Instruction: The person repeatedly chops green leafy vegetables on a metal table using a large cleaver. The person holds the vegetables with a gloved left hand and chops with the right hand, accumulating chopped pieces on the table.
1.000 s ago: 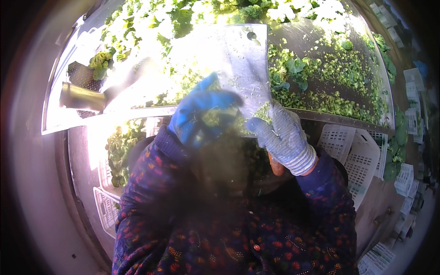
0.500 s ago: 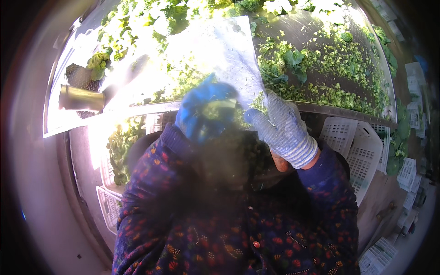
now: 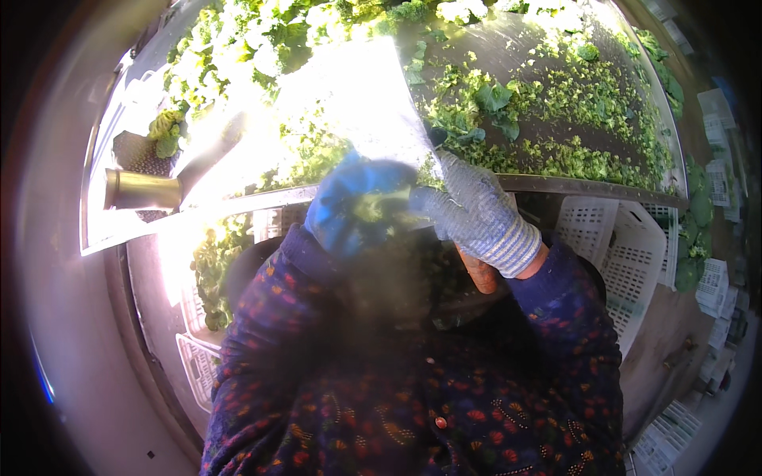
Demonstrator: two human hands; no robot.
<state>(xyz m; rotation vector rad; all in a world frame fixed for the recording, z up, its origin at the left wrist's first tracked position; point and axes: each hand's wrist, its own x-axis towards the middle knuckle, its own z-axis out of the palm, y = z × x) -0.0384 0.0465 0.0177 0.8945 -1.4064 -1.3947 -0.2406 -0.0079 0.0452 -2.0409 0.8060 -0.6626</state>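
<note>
My right hand [image 3: 480, 206], in a pale knitted glove, is closed round a wide cleaver [image 3: 373, 87]. Its brown wooden handle [image 3: 479, 274] sticks out below the palm, and the bright blade points away over the table. Bits of green cling to the blade near my fingers. My left hand [image 3: 345, 206], in a blue glove, is curled beside the base of the blade. A pale yellow-green piece of vegetable [image 3: 373, 205], perhaps a broccoli or cauliflower floret, sits in its fingers; a smear in the middle of the picture blurs it.
Green florets [image 3: 262, 40] heap at the table's far left; leaves and crumbs [image 3: 556, 119] scatter over its dark right part. A brassy cylinder [image 3: 143, 190] lies at the left edge. White crates [image 3: 631, 262] stand below right, another [image 3: 196, 357] below left. The table's metal rim [image 3: 571, 186] runs before me.
The cleaver's blade has shifted a little left and down and catches more glare. My right hand has moved slightly left, closer to my left hand; the left hand still holds the vegetable piece.
</note>
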